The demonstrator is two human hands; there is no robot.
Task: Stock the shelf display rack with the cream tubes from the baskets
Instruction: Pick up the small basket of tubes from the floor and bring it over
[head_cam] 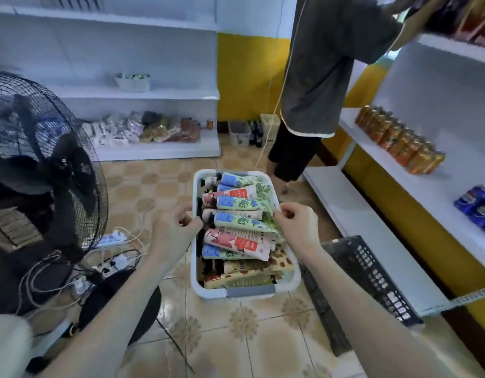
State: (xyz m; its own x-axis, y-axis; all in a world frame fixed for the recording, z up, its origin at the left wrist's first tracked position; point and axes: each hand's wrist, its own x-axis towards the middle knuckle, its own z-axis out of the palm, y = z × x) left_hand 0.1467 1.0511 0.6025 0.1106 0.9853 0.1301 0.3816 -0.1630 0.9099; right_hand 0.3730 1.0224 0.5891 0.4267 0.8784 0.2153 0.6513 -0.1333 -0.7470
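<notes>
Left hand (176,227) was found closed over the left long rim of the white basket (249,291), fingers curled at the edge. Right hand (297,223) gripped the opposite rim likewise, fingertips pinched where the crimped tube ends crowd the wall; whether it caught rim alone or a tube end as well could not be determined. The cream tubes (241,222) lay crosswise in the basket, heaped to the brim, none yet on any rack. Whether the basket rested on the tiled floor (249,336) or hung just above it was not clear. A black crate (369,279) sat just to the right, against the bare lowest shelf board (372,230); orange cans (399,140) occupied the tier above. A second person (317,77) stood beyond the basket, a pedestal fan (45,159) and loose cables (113,257) lay to the left. Judgement: the step was carrying the load to the rack. Recommended: keep both rims level so the heaped tubes do not slide out, pass clear of the crate and the bystander, and set the basket down beside the shelf before picking.
</notes>
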